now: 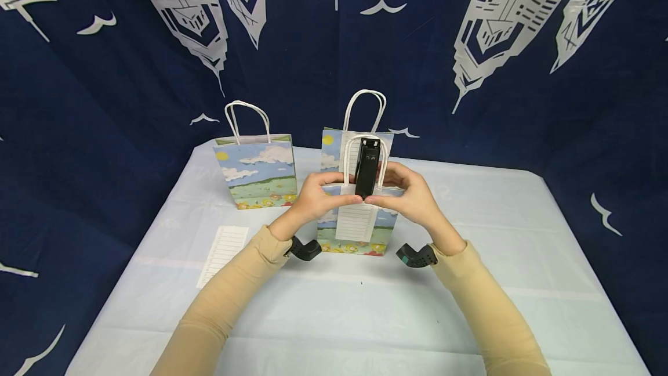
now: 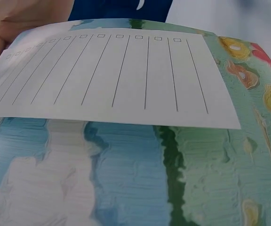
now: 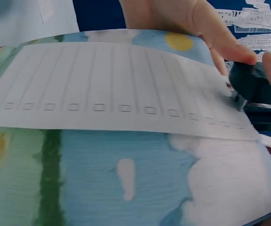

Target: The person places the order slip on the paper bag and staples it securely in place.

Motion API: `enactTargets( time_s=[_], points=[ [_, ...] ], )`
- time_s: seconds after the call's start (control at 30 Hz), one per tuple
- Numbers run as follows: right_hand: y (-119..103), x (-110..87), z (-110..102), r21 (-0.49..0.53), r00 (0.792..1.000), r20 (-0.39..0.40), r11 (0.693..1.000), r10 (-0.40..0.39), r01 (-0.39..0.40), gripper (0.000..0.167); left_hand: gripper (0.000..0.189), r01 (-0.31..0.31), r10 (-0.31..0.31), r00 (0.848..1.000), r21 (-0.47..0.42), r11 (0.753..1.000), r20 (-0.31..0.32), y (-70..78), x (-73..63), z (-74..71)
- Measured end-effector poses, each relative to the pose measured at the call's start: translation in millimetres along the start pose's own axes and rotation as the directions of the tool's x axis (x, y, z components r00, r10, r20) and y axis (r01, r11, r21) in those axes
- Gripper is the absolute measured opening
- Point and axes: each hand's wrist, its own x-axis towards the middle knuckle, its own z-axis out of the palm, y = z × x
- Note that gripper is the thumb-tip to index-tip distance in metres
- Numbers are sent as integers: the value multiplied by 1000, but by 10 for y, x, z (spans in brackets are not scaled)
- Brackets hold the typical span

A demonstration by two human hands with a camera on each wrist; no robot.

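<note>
A black stapler (image 1: 367,167) stands over the top edge of the front paper bag (image 1: 326,235), between its white twisted handles. My left hand (image 1: 319,195) and right hand (image 1: 412,195) grip it from either side, thumbs meeting at its near end and other fingers partly hidden behind. In the right wrist view, the stapler's jaw end (image 3: 244,84) sits at the end of a ruled checklist sheet (image 3: 126,94), with a thumb from each side on it. That sheet lies against the bag's painted front, as the left wrist view also shows.
Behind stands another matching bag (image 1: 329,141) with a sheet on its front. A third bag (image 1: 261,176) is to the left. One loose checklist sheet (image 1: 223,251) lies on the white table (image 1: 334,318). A dark blue curtain (image 1: 334,62) hangs behind.
</note>
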Motion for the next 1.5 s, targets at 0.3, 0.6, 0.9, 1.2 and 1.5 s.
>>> enactTargets(
  time_s=[0.3, 0.6, 0.9, 1.2, 1.5],
  points=[
    [82, -60, 44, -36, 998, -5, 998, 56, -56, 39, 33, -21, 21, 1000, 14, 1000, 17, 311, -22, -14],
    [-303, -80, 121, -87, 1000, -16, 996, -16, 14, 32, 33, -63, 63, 998, 11, 998, 31, 24, 5, -11],
    [-271, -78, 142, -74, 993, -54, 992, -107, 103, 26, 26, -129, 128, 992, 22, 991, 19, 354, -27, 2],
    [-263, -66, 110, -60, 998, -8, 996, -64, 64, 29, 28, -67, 66, 997, 29, 997, 46, 380, -27, -40],
    [-330, -74, 52, -86, 998, 51, 996, 41, -37, 40, 36, -59, 59, 997, -1, 998, 51, 363, -26, -42]
  ],
)
